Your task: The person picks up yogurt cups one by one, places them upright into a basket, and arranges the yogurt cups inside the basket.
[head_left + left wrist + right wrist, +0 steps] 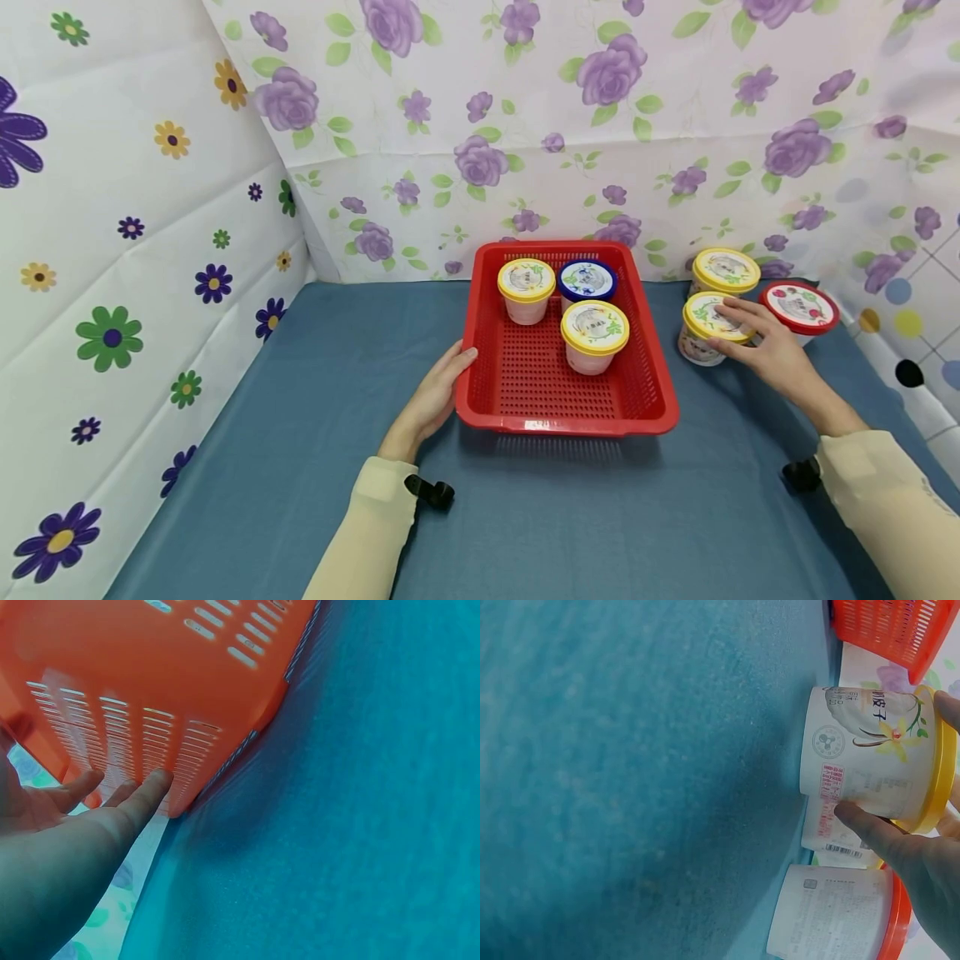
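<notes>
A red plastic basket (pixel 566 422) with slotted walls stands on the table. My left hand (pixel 431 400) holds its left rim, the thumb over the edge; in the left wrist view the fingers (pixel 142 801) lie against the outer wall. Inside are a blue-lidded tub (pixel 587 279) and two yellow-lidded tubs, one at the back left (pixel 527 290) and one nearer the front (pixel 595 335). Right of the basket, my right hand (pixel 768 354) grips a yellow-lidded paper tub (pixel 870 750) with a flower print, its fingers at the lid and side.
Behind the gripped tub stands another yellow-lidded tub (pixel 724 271). A red-lidded tub (pixel 799 307) is close on the right, partly behind my right hand. Blue cloth (pixel 600 533) covers the table, and a flowered sheet (pixel 480 158) rises at its back edge.
</notes>
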`<state>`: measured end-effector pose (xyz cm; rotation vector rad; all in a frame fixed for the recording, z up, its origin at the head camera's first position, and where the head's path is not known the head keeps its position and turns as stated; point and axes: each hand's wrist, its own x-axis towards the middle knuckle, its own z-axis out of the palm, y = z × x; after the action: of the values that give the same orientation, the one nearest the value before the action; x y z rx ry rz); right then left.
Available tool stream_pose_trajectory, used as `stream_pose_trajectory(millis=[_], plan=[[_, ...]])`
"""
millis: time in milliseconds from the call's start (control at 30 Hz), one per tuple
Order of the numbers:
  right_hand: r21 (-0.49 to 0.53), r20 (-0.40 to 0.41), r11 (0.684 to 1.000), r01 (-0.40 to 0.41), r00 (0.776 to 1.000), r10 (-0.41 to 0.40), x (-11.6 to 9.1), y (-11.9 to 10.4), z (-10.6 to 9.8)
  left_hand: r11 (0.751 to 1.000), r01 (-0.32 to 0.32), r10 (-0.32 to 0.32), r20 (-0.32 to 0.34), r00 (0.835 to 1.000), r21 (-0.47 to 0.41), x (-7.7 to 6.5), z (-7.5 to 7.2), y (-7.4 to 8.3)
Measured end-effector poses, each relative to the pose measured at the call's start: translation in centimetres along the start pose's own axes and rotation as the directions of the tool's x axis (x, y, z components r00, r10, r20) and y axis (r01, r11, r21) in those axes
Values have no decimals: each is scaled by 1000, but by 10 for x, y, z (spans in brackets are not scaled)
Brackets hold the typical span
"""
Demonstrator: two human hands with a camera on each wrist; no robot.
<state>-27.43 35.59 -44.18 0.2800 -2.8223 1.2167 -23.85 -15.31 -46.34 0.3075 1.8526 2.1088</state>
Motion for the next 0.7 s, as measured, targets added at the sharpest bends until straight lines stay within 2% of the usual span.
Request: stream_pose_trajectory(millis=[700], plan=[[-10,-17,1000,-1,1000,0,0,-8,-3,1000,4,-4,-4,1000,-11,1,-1,-2]])
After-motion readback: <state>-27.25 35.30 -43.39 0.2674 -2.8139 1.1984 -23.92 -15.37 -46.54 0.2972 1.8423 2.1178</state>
